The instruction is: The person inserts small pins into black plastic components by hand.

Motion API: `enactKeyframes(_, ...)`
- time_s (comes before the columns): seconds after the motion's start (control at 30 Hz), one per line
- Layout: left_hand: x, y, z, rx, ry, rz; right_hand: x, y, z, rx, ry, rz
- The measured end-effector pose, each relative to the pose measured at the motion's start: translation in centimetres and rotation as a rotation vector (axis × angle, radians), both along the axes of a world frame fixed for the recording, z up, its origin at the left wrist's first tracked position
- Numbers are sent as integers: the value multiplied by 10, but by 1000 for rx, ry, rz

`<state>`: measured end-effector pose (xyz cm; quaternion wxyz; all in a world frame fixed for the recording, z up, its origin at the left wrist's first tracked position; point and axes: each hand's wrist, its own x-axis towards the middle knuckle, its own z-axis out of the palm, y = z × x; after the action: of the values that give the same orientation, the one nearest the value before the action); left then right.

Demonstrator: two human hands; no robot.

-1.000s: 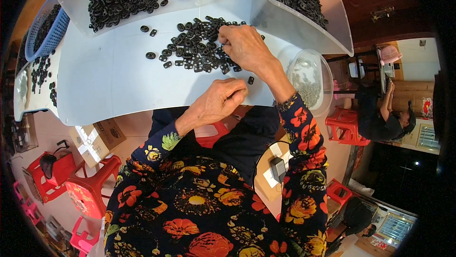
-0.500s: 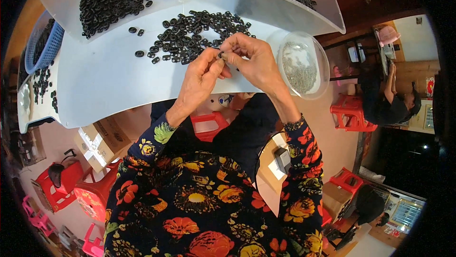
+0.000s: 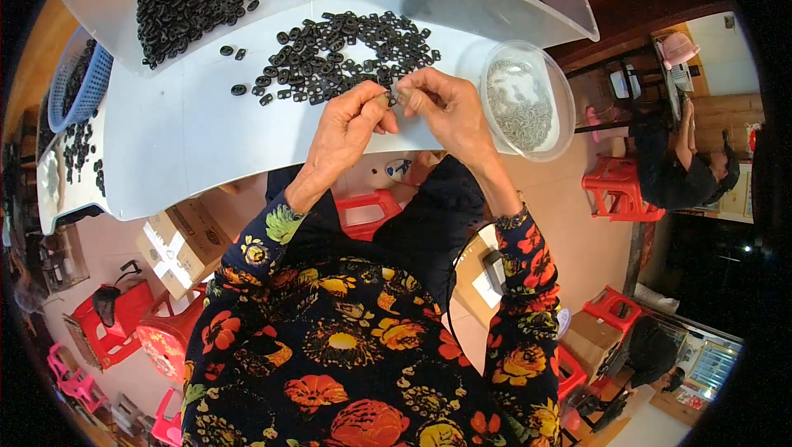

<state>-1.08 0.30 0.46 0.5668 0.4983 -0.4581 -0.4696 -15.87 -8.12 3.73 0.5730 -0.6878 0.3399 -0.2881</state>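
Over the near edge of the white tabletop (image 3: 206, 125), my two hands work close together. My left hand (image 3: 346, 127) pinches a small black plastic piece (image 3: 389, 100) between thumb and fingertips. Just beside it, my right hand (image 3: 450, 113) is closed in a pinch; whatever its fingertips hold is too small to make out. Beyond the fingers lies a loose pile of small black oval plastic pieces (image 3: 338, 55), several with holes. To the right of my right hand sits a round clear tub (image 3: 568, 113) with many tiny silvery metal parts (image 3: 528, 121) in it.
Two translucent bins hold more black pieces: the left bin (image 3: 103, 14) and the right bin (image 3: 495, 5). A blue basket (image 3: 95, 84) stands at the far left. On the floor are a cardboard box (image 3: 186, 241) and red stools (image 3: 124, 323). Other people (image 3: 693, 179) sit at right.
My fingertips have drawn slightly apart, the right hand shifting a little to the right. The black piece stays at my left fingertips. The whole view has shifted slightly.
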Motion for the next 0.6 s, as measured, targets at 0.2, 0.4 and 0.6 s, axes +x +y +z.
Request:
enactKeyframes(0.2, -6, -1, -5, -53, -108, 29, 1, 7, -6, -225, 77, -43)
enactKeyframes(0.4, -9, 3, 1, -12, -110, 16, -2, 15, 5, -323, 137, -56)
enactKeyframes(0.6, -15, 2, 7, 34, -146, 46, -14, 16, 15, -438, 172, -102)
